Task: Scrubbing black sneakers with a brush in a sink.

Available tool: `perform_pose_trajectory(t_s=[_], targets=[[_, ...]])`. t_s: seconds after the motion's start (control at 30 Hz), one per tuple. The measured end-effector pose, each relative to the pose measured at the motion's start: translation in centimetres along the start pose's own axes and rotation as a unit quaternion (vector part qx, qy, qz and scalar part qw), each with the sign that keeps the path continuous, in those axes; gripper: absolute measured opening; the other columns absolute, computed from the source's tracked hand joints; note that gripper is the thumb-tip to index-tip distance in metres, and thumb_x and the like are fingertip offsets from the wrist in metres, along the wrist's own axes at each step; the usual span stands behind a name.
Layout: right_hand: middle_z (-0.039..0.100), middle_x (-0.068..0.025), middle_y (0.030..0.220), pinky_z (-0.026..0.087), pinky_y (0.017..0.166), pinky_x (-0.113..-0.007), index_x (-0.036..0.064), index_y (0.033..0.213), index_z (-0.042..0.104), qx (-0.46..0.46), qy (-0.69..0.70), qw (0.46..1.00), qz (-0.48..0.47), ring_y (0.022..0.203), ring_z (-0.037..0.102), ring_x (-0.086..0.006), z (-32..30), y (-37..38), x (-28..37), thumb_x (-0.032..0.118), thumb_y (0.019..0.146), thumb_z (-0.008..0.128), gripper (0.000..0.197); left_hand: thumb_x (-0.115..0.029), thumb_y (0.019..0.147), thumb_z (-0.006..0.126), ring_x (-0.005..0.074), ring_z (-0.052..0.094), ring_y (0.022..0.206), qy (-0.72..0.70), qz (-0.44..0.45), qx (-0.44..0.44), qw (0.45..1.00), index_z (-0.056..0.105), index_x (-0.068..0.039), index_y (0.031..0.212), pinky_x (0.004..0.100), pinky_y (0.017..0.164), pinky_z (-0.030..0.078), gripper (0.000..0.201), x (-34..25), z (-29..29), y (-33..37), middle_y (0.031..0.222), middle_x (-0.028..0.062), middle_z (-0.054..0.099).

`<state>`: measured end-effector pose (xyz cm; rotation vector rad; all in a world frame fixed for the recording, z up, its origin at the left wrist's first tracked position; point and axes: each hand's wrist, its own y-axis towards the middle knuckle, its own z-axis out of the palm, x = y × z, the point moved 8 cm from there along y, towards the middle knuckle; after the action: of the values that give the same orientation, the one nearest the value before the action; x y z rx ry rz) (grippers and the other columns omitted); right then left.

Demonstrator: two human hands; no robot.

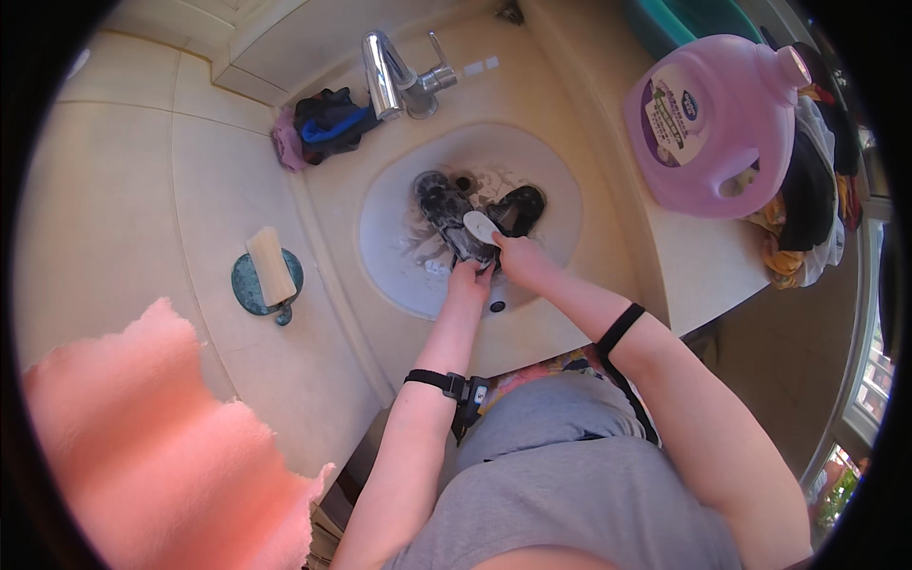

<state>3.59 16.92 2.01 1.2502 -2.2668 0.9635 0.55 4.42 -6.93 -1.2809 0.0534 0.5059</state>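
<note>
In the white sink basin (380, 214) lies a dark shoe (440, 201), smeared with white suds. My left hand (469, 277) grips its near end, fingers closed. My right hand (521, 258) is closed round a white oval scrubbing brush (481, 226), which rests against the shoe; its bristles are hidden underneath. A second dark shoe (522, 204) lies to the right in the basin. Greyish suds and dirty water streaks spread around both shoes, near the drain hole (463, 182).
A chrome faucet (382, 81) stands behind the basin, with dark and purple cloths (328, 128) to its left. A soap bar (271, 266) lies on a green dish (249, 282). On the right ledge stand a pink jug (712, 123), clothes (812, 204) and a green basin (679, 27).
</note>
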Motion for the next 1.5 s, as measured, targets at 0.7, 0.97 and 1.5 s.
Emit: perform_pose_trajectory(t_s=[0.7,0.97,1.5], targets=[[0.058,-0.0225,0.074,0.046,0.064,-0.046,0.018,0.124,0.046,0.072,0.058,0.994,-0.049,0.067,0.058,-0.0367,0.2,-3.1,7.4,0.014,0.079,0.046,0.045,0.018,0.069,0.034,0.0239,0.052,0.094,0.082,0.157,-0.074,0.981,0.04,0.001,0.108,0.035,0.08,0.05,0.044,-5.2,-4.6,-1.7,0.108,0.011,0.048],[0.058,-0.0243,0.083,0.046,0.067,-0.045,0.0148,0.123,0.047,0.018,0.101,0.993,0.055,0.074,0.058,-0.0377,2.7,-3.5,3.8,0.013,0.08,0.043,0.042,0.012,0.074,0.041,0.0274,0.052,0.096,-0.046,0.009,-0.126,0.991,0.047,-0.001,0.107,0.0332,0.08,0.05,0.036,-4.0,-5.7,-0.5,0.11,0.0134,0.048],[0.059,-0.0234,0.078,0.045,0.065,-0.047,0.0138,0.125,0.043,0.031,0.109,0.994,-0.006,0.07,0.058,-0.0388,3.2,-3.7,5.1,0.01,0.078,0.045,0.048,0.005,0.083,0.03,0.0256,0.051,0.102,0.062,0.083,-0.014,0.995,0.042,-0.005,0.115,0.0356,0.086,0.046,0.035,-4.3,-3.2,0.1,0.111,0.012,0.05]])
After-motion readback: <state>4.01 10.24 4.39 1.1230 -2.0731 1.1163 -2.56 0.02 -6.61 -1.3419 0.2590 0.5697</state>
